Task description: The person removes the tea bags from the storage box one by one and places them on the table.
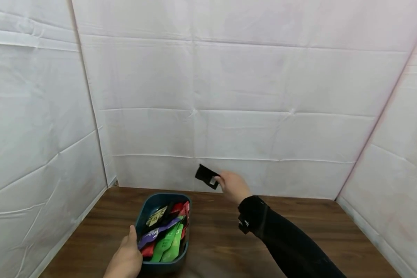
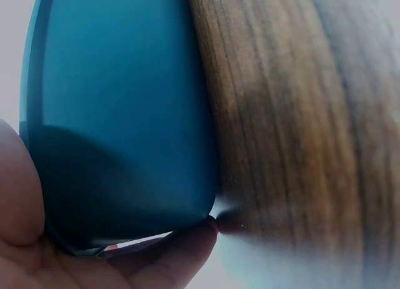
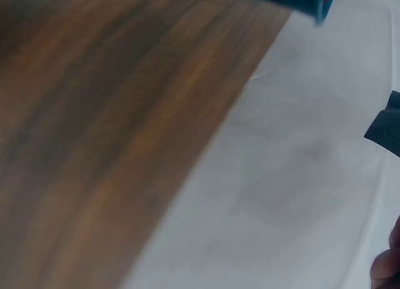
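A black packet (image 1: 207, 176) is held up before the back wall (image 1: 229, 96), above and to the right of a blue bin (image 1: 166, 266), its near end pinched between the thumb and fingers of the right hand (image 1: 234, 187). The bin is gripped at its near left side by the left hand (image 1: 126, 254) on a wooden table (image 1: 229, 239). The packet is best pinched lightly by its end, so that it is not crumpled, while the bin is braced without being tipped. In the head view the bin's contents are shown, 2 green packets (image 1: 164, 243) and 1 purple packet (image 1: 156, 234) among them; in the left wrist view they are hidden, but fingers are seen at the bin's edge. In the right wrist view the packet is cut off by the frame.
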Motion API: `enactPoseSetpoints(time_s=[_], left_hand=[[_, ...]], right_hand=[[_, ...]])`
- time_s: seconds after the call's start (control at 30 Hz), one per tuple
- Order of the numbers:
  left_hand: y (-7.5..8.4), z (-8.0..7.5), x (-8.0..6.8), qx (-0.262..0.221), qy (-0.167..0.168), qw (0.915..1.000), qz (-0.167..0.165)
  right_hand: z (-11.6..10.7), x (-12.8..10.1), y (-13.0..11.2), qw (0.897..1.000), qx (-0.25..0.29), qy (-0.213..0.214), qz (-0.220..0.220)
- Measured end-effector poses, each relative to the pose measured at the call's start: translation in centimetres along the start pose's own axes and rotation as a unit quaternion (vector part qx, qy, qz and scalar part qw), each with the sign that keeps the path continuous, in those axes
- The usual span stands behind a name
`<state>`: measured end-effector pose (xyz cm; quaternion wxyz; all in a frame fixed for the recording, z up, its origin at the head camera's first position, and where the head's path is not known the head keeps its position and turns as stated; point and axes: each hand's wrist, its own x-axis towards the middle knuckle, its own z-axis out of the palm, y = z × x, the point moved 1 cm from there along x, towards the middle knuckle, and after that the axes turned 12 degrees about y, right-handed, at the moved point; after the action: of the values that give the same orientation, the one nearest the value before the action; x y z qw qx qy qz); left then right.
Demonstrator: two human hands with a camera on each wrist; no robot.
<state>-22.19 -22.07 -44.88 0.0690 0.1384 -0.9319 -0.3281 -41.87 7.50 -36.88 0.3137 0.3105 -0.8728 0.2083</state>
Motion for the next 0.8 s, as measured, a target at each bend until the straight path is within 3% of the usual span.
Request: enactPoseSetpoints(time_s=[0.17, 0.3, 0.4, 0.67, 0.8], left_hand=[[0.2, -0.2, -0.2, 0.005, 0.006, 0.9999, 0.006], [0.4, -0.1, -0.2, 0.003, 0.006, 1.0000, 0.004], [0.5, 0.0, -0.2, 0.002, -0.001, 1.0000, -0.006], [0.8, 0.0, -0.3, 0.002, -0.016, 0.9993, -0.035], [1.0, -0.1, -0.2, 0.004, -0.031, 0.9977, -0.061]], right_hand=[[1.2, -1.9, 3.2, 0.988, 0.046, -0.006, 0.144], [2.3, -3.7, 5.2, 0.960, 0.105, -0.024, 0.258], [2.8, -5.0, 6.4, 0.941, 0.103, -0.035, 0.322], [2.6, -7.0, 7.3, 0.914, -0.007, -0.101, 0.393], [2.6, -7.2, 7.5, 0.906, -0.051, -0.138, 0.398]])
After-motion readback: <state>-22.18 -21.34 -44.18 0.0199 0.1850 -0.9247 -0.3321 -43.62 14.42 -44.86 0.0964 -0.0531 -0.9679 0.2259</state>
